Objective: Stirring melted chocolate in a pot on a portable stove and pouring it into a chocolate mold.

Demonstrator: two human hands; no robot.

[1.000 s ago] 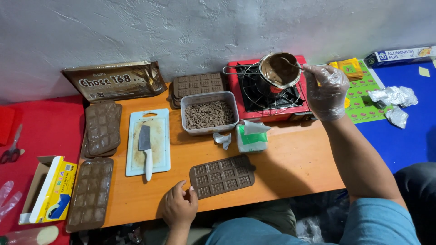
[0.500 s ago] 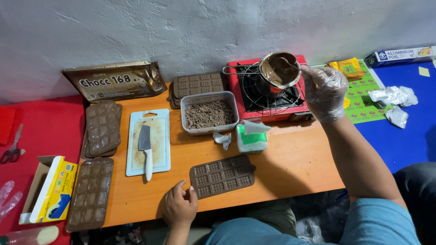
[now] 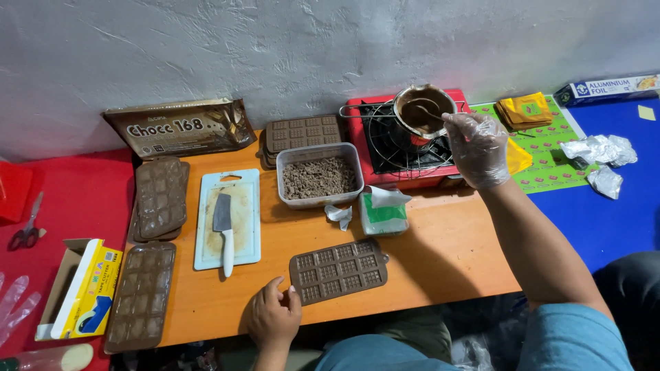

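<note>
Setting: low wooden tabletop (image 3: 440, 254) against a grey plastered wall, red mat at nine o'clock, blue mat at three o'clock.
Right hand (image 3: 478, 148): gloved, fingers pinched on a spoon (image 3: 430, 113) dipped in the metal pot (image 3: 423, 110) of melted chocolate at one o'clock.
Pot: sits on the red gas stove (image 3: 405, 148).
Left hand (image 3: 275, 316): bare, fingers loosely curled, holding nothing, fingertips just beside the brown mould (image 3: 338, 270) at six o'clock.
Centre: clear tub of chopped chocolate (image 3: 318, 176), green tissue pack (image 3: 382, 213).
Ten o'clock: cutting board (image 3: 228, 218) with knife (image 3: 223, 230), stacked moulds (image 3: 160, 198).
</note>
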